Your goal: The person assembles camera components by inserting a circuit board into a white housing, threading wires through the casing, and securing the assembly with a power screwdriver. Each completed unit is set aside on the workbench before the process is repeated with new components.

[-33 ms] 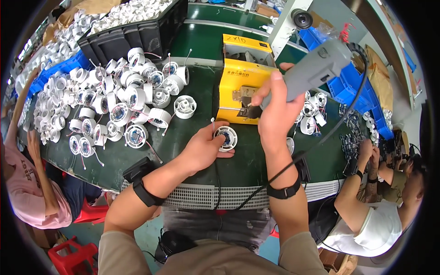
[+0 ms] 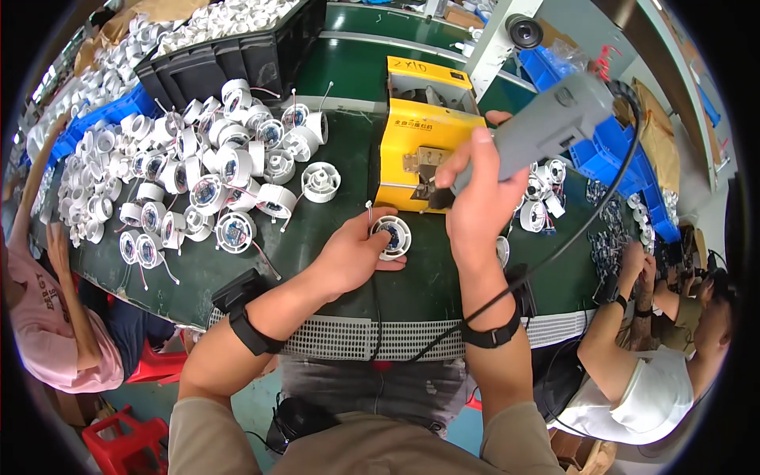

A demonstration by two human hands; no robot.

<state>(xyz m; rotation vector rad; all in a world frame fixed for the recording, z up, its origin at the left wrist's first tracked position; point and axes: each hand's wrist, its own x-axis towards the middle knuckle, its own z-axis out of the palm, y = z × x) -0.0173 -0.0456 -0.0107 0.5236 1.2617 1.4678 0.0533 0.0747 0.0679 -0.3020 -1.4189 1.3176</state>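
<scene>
1. Head view, change: almost none is seen; the grey corded tool (image 2: 546, 123) and right hand (image 2: 479, 186) are shifted very slightly rightward, so the tool is kept by the yellow machine's (image 2: 396, 127) front; tip contact cannot be told.
2. Fingers: the right ones are wrapped around the tool; by the left hand (image 2: 352, 253), one white round housing (image 2: 393, 237) is clamped, just before the machine.
3. Counted: one tool, one machine, one held housing, one black bin (image 2: 222, 79); left-side heaped housings (image 2: 233, 166) cannot be counted.

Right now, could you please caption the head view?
Left hand holding a round white part, right hand a gray tool, beside a yellow machine.
</scene>
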